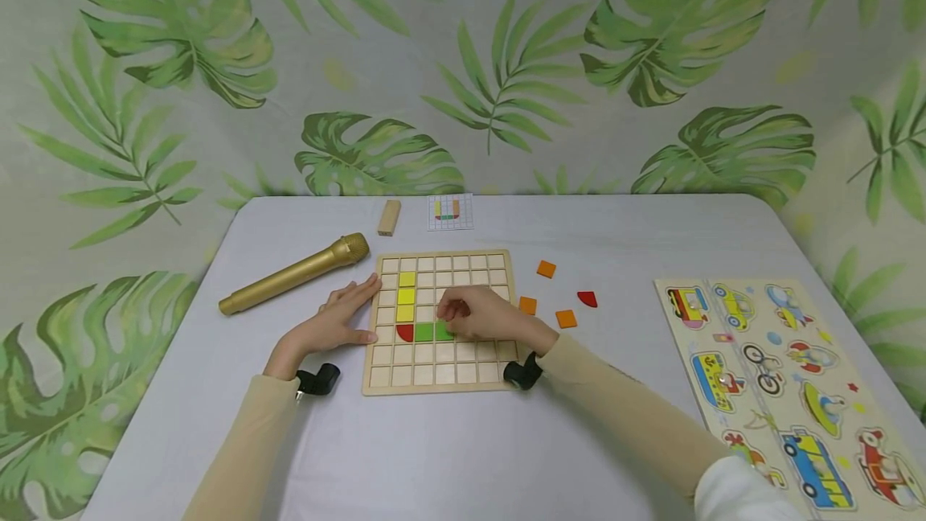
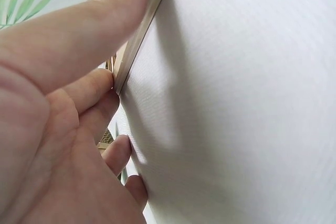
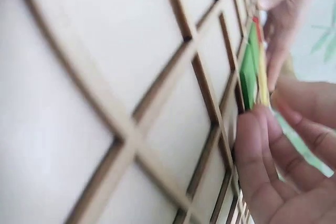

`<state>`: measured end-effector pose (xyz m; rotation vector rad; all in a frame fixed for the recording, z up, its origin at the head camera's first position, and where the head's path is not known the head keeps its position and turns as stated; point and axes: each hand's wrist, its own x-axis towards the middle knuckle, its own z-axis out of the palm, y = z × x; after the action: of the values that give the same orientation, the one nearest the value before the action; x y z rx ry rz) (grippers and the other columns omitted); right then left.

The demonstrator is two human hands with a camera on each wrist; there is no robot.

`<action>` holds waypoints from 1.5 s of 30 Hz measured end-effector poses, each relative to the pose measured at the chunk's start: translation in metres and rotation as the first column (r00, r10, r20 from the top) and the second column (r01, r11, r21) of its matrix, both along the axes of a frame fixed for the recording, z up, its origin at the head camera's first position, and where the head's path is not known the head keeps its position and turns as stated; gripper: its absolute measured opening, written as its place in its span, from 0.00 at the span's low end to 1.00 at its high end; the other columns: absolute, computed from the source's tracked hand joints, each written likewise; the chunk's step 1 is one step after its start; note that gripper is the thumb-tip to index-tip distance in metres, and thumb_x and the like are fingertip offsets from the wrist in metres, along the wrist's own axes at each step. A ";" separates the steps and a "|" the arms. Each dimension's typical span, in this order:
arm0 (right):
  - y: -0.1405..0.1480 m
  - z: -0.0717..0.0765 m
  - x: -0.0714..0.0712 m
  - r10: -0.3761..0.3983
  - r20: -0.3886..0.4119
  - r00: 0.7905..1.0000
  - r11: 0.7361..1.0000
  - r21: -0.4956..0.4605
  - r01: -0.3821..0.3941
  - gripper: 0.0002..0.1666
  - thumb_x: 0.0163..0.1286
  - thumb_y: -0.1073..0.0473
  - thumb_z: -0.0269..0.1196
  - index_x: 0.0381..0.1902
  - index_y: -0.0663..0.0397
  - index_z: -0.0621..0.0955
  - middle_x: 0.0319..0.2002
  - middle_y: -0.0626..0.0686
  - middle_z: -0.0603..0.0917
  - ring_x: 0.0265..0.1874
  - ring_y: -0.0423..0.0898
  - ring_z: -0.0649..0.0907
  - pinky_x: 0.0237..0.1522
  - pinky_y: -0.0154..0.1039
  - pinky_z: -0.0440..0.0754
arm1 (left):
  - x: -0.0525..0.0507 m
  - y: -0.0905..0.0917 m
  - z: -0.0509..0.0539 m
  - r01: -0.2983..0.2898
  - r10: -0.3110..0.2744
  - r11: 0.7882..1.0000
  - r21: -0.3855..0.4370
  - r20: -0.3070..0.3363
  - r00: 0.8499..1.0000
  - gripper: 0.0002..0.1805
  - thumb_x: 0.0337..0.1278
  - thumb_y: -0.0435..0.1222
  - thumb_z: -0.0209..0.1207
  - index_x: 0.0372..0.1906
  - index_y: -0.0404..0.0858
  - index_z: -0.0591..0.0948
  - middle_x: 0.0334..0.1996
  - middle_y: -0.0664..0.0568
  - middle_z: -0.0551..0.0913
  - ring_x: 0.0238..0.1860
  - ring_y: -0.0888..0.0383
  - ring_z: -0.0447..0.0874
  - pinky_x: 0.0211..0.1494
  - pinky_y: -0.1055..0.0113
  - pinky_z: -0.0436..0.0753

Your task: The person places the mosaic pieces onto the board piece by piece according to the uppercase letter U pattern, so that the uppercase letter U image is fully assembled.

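A wooden grid board lies on the table. It bears a column of yellow square tiles, a red quarter-round tile below them and two green square tiles in a row beside it. My right hand is over the board, fingers curled at the right-hand green tile; they hide part of it. Against the board's left edge rests my left hand, its fingers spread and fairly straight. In the left wrist view its thumb and fingertips touch the board's edge.
Several orange square tiles and a red quarter-round tile lie right of the board. A pattern card and a wooden block are behind it. A gold microphone lies left, a picture puzzle board far right.
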<state>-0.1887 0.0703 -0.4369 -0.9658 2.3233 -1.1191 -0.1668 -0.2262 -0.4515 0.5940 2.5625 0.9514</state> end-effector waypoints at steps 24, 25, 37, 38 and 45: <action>0.165 0.008 -0.020 -0.340 0.197 0.920 0.931 -0.071 0.359 0.16 0.68 0.59 0.62 0.48 0.66 0.78 0.41 0.64 0.80 0.32 0.57 0.78 0.32 0.41 0.77 | 0.000 0.000 0.003 -0.001 0.001 1.000 -0.016 -0.001 1.000 0.49 0.55 0.43 0.65 0.75 0.35 0.50 0.75 0.43 0.44 0.72 0.36 0.34 0.63 0.31 0.41; 0.169 0.008 -0.020 -0.351 0.196 0.916 0.927 -0.065 0.369 0.17 0.68 0.58 0.62 0.48 0.66 0.78 0.41 0.63 0.80 0.33 0.57 0.78 0.34 0.42 0.78 | 0.000 0.000 0.003 -0.002 0.002 1.000 -0.018 -0.001 1.000 0.49 0.55 0.42 0.65 0.75 0.35 0.50 0.75 0.43 0.44 0.72 0.36 0.34 0.63 0.31 0.42; 0.198 0.006 -0.015 -0.397 0.212 0.893 0.909 -0.041 0.414 0.17 0.68 0.61 0.61 0.49 0.69 0.76 0.45 0.63 0.79 0.33 0.54 0.80 0.36 0.41 0.80 | 0.001 0.000 0.002 0.000 0.000 1.000 -0.012 0.002 1.000 0.49 0.55 0.43 0.65 0.75 0.35 0.51 0.75 0.42 0.44 0.72 0.36 0.34 0.62 0.29 0.40; 0.199 0.005 -0.015 -0.400 0.206 0.893 0.909 -0.036 0.416 0.17 0.68 0.61 0.61 0.49 0.69 0.77 0.45 0.63 0.79 0.33 0.53 0.80 0.36 0.40 0.79 | 0.001 0.000 0.002 0.000 0.000 1.000 -0.013 0.000 1.000 0.49 0.55 0.43 0.65 0.75 0.35 0.50 0.75 0.42 0.44 0.72 0.36 0.34 0.62 0.29 0.40; 0.197 0.006 -0.011 -0.431 0.136 0.892 0.902 0.023 0.432 0.13 0.64 0.68 0.62 0.46 0.67 0.78 0.46 0.63 0.79 0.35 0.52 0.80 0.34 0.39 0.79 | 0.001 0.000 0.002 0.003 -0.003 1.000 -0.014 -0.004 1.000 0.48 0.56 0.42 0.64 0.75 0.35 0.50 0.75 0.41 0.44 0.72 0.35 0.34 0.62 0.29 0.39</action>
<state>-0.1995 0.2673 -0.4313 -0.3565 2.4838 -1.3108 -0.1653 -0.2260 -0.4495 0.5963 2.5685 0.9316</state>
